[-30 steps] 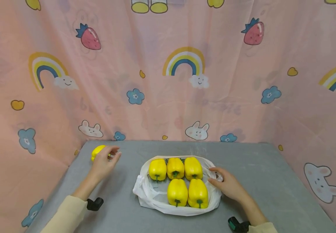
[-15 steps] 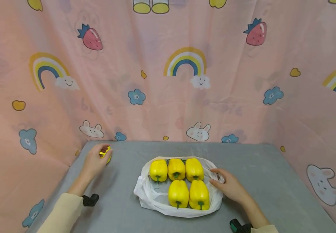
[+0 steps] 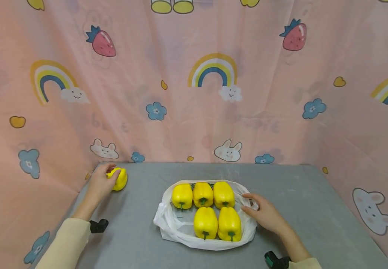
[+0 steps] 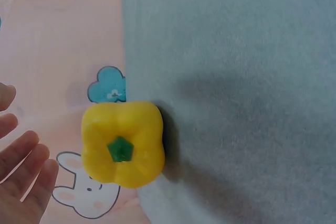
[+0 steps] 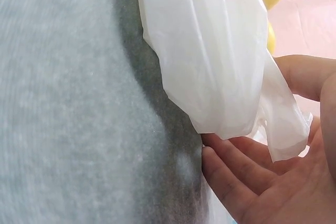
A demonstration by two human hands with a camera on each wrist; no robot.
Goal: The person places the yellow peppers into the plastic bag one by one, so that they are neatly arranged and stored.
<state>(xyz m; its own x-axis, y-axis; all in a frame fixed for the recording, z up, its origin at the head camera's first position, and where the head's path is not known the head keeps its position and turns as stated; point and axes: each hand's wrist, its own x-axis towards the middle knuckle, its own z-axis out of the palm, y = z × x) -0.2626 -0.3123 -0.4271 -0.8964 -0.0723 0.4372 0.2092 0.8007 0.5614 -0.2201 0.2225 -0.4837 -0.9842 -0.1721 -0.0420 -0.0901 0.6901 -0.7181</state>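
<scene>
Left hand (image 3: pixel 100 184) out at the far left corner of the grey tabletop (image 3: pixel 315 209), fingers (image 4: pixel 21 171) apart and loosely extended in the wrist view, just beside the loose yellow pepper (image 3: pixel 120 178). From the head view, fingertips laid against the pepper's left side; whether touching or a hair off, hard to settle, but no wrap around it visible. Pepper resting on the tabletop at the very edge, stem end (image 4: pixel 121 149) turned toward the wrist camera, pink printed curtain (image 3: pixel 194 74) right behind.

Right hand (image 3: pixel 264 215) flat beside the white plastic bag (image 3: pixel 175 228), fingers (image 5: pixel 236 166) relaxed and slightly spread, with a fold of the bag's rim lying across them (thumb above the film, though a true pinch cannot be told). Bag spread open just left of those fingers, holding five yellow peppers (image 3: pixel 205 209): three in the far row, two in the near row, with a free spot at the near left.

Judged from the layout: five peppers bagged, bag mouth held open, one pepper outside and well apart from the bag. Left to do, by the look of it: closing the left fingers on the stray pepper, lifting it, carrying it across, and setting it in the open spot. Most of the work done, then.
</scene>
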